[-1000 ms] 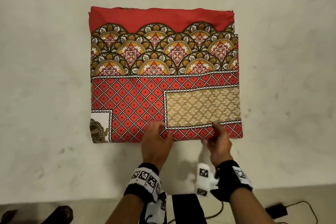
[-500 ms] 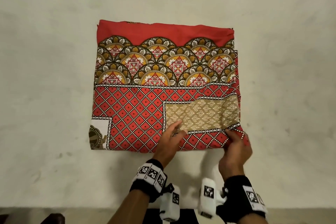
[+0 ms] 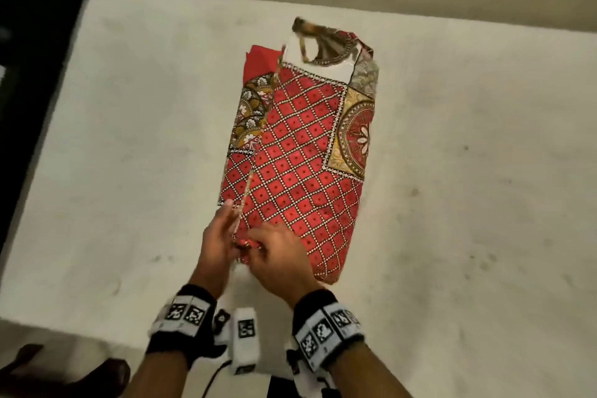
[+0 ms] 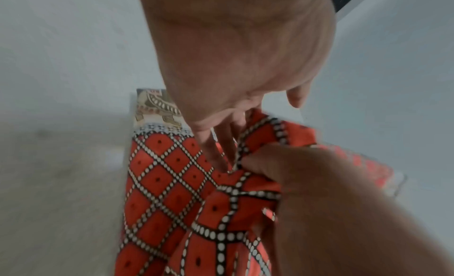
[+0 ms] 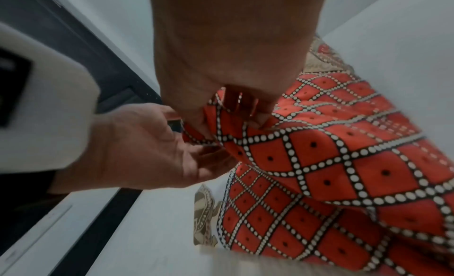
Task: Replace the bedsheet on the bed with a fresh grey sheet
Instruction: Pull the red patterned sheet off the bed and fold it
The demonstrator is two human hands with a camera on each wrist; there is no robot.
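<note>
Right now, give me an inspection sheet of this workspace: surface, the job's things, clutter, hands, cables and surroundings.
Surface: bare pale mattress, with faint marks.
Job's things: red patterned sheet, folded; its top layer is lifted and swung over toward the left edge. No grey sheet seen.
Clutter: nothing seen on the mattress.
Hands: right hand pinches the near corner of the sheet; left hand is beside it with fingers fairly straight against the fabric edge, and whether it grips cannot be told.
Cables: one dark cable hangs below the wrists.
Surroundings: dark floor to the left, a brown shape at the lower left, too unclear to name.
</note>
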